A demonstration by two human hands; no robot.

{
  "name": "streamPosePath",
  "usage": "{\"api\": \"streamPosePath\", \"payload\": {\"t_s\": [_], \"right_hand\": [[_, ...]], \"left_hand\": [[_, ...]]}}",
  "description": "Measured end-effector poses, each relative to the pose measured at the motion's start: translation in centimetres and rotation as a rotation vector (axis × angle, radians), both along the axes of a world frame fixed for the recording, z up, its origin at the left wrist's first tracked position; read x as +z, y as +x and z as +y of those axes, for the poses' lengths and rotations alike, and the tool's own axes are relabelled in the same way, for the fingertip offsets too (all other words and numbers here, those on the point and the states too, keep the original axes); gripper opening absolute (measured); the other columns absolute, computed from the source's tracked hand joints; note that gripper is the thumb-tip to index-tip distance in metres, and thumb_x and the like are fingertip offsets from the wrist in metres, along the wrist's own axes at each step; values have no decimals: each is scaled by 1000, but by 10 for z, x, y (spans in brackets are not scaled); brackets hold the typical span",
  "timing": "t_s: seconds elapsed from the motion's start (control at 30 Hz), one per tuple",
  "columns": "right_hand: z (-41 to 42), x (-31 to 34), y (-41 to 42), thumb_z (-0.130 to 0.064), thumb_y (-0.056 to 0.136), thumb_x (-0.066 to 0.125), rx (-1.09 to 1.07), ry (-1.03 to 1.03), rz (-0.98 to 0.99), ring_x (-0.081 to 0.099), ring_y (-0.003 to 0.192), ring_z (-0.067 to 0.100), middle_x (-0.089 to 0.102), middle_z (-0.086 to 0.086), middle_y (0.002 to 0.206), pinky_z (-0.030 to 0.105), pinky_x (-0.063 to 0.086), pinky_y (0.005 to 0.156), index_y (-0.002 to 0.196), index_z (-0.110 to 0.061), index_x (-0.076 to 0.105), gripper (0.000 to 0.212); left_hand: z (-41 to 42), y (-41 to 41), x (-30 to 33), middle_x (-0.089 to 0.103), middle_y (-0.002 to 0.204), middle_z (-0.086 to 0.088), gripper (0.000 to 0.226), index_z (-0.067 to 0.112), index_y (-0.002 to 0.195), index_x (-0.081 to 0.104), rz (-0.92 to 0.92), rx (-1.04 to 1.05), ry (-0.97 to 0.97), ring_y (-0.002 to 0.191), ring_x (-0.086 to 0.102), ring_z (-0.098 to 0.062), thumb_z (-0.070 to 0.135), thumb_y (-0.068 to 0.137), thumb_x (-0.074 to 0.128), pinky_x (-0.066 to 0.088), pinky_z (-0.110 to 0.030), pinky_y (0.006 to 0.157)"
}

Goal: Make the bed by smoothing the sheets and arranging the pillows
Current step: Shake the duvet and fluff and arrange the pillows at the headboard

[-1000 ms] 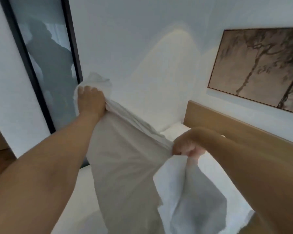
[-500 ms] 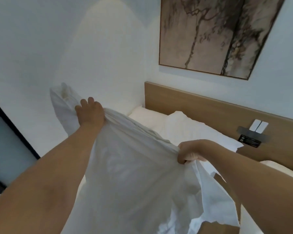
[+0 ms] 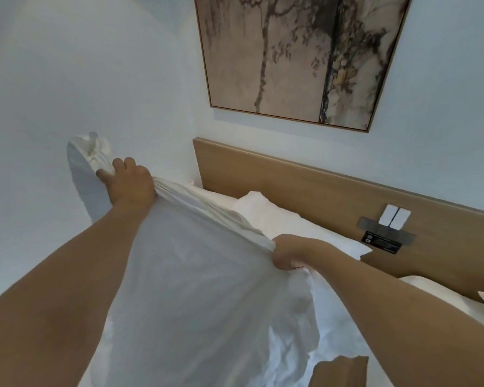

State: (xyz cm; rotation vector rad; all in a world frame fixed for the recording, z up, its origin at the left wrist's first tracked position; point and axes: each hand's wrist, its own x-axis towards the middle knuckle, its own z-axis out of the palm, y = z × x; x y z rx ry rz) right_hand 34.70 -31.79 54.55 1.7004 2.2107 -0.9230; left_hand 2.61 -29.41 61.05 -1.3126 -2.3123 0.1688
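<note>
A white sheet (image 3: 196, 297) hangs lifted in front of me, stretched between both hands. My left hand (image 3: 130, 184) grips its bunched top edge high at the left, with a loose corner sticking up past the fingers. My right hand (image 3: 287, 254) holds the same edge lower and to the right, fingers curled round the cloth. Behind the sheet, a white pillow (image 3: 277, 219) lies against the wooden headboard (image 3: 305, 191). The bed under the sheet is mostly hidden.
A framed painting (image 3: 305, 57) hangs above the headboard. Two white switches (image 3: 396, 217) and a black label sit on the headboard at right. A white wall closes the left side. Another white pillow edge (image 3: 442, 294) shows at far right.
My view has swung right, from the dark-framed glass door to the headboard and painting. Both hands keep hold of the sheet, still raised.
</note>
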Motion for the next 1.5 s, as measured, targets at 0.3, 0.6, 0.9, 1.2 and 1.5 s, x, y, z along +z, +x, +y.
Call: {"api": "streamPosePath", "payload": {"t_s": [0.3, 0.6, 0.9, 1.2, 1.5], "right_hand": [[263, -40, 96, -7, 78, 43, -44, 9, 42, 61, 85, 23, 64, 6, 97, 28, 50, 63, 104, -14, 62, 32], [497, -290, 220, -19, 84, 53, -155, 25, 9, 54, 105, 25, 54, 6, 121, 37, 48, 90, 112, -21, 48, 29], [477, -556, 284, -76, 61, 69, -617, -171, -30, 12, 142, 37, -8, -3, 155, 54, 29, 112, 149, -31, -8, 125], [467, -546, 295, -18, 74, 82, -1409, -278, 705, 48, 112, 34, 42, 11, 135, 49, 45, 100, 139, -27, 22, 89], [427, -522, 297, -12, 85, 71, -1077, 12, 351, 35, 129, 38, 3, 1, 156, 50, 46, 98, 146, -40, 7, 92]], "left_hand": [[282, 93, -51, 49, 115, -14, 29, 10, 112, 62, 1, -88, -9, 116, 37, -36, 11, 87, 47, 33, -65, 96], [500, 213, -289, 24, 148, -10, 60, 20, 143, 24, -89, -272, -176, 138, 21, -31, 25, 88, 49, 2, -70, 108], [313, 391, -592, -24, 158, 2, 109, 40, 148, -15, -762, -168, -890, 146, -19, -21, 81, 66, 44, 4, -66, 110], [333, 435, -602, 57, 121, -6, 46, 18, 130, 48, -652, -190, -919, 111, 55, -28, 47, 94, 42, 47, -35, 85], [276, 430, -599, 38, 128, 2, 31, 24, 124, 40, -1140, -213, -896, 118, 38, -21, 21, 94, 36, 43, -40, 96]]}}
